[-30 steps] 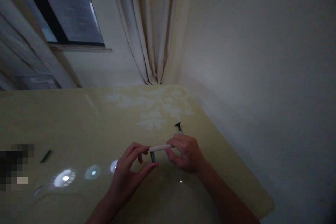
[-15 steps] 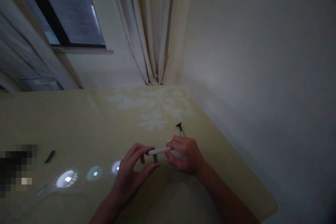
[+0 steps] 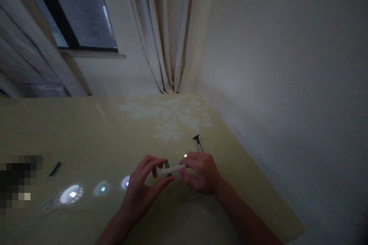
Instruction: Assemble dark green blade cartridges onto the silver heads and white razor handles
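Between its thumb and fingertips, my left hand (image 3: pixel 143 183) pinches a small dark green razor cartridge (image 3: pixel 166 164) held roughly upright. A pale whitish stick (image 3: pixel 174 169) is gripped by my right hand (image 3: pixel 202 172), fingers closed round its right end, which they hide. The stick's left tip lies across the cartridge and covers part of it; whether the two touch, I cannot tell. Just beyond my right hand a razor (image 3: pixel 198 142) with a dark head and a grey handle lies on the table, its lower end hidden by the hand.
A dark green strip-like piece (image 3: pixel 55 169) lies to the left on the glossy yellowish table (image 3: pixel 100 134). A pixelated dark patch covers the far left. Lamp reflections show on the tabletop. Behind stand a curtain (image 3: pixel 169 34), a window (image 3: pixel 86 11) and, on the right, a wall (image 3: pixel 273 65).
The stick's tip has shifted down along the cartridge, and the cartridge's upper part now shows. Both hands keep their grips. The view has moved slightly.
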### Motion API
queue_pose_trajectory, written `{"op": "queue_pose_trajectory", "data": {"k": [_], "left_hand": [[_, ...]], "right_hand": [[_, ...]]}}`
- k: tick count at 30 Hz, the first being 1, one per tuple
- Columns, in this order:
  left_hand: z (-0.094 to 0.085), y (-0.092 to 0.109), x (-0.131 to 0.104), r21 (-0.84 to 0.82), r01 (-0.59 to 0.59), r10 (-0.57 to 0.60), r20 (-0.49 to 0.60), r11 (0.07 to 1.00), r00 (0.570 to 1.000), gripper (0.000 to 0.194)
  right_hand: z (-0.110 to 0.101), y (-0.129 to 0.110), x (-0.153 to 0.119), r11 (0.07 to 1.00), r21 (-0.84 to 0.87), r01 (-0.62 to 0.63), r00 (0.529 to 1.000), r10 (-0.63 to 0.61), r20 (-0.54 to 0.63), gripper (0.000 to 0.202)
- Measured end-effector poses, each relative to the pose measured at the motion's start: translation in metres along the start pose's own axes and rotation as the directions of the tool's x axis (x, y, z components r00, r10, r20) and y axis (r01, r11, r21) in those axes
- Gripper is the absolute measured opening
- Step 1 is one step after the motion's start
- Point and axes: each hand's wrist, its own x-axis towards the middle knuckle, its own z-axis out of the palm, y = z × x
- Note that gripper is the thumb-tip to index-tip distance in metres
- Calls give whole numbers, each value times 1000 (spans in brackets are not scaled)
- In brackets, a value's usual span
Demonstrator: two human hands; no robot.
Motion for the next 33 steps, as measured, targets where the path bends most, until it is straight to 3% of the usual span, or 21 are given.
{"op": "queue_pose_trajectory", "data": {"k": [27, 33], "left_hand": [[-3, 0, 3, 50, -90, 93, -51, 995, 994, 31], [-3, 3, 3, 71, -73, 76, -51, 995, 996, 31]], "right_hand": [[-1, -3, -2, 999, 8, 34, 999, -33, -11, 32], [-3, -2, -1, 1000, 8, -13, 1000, 13, -27, 28]]}}
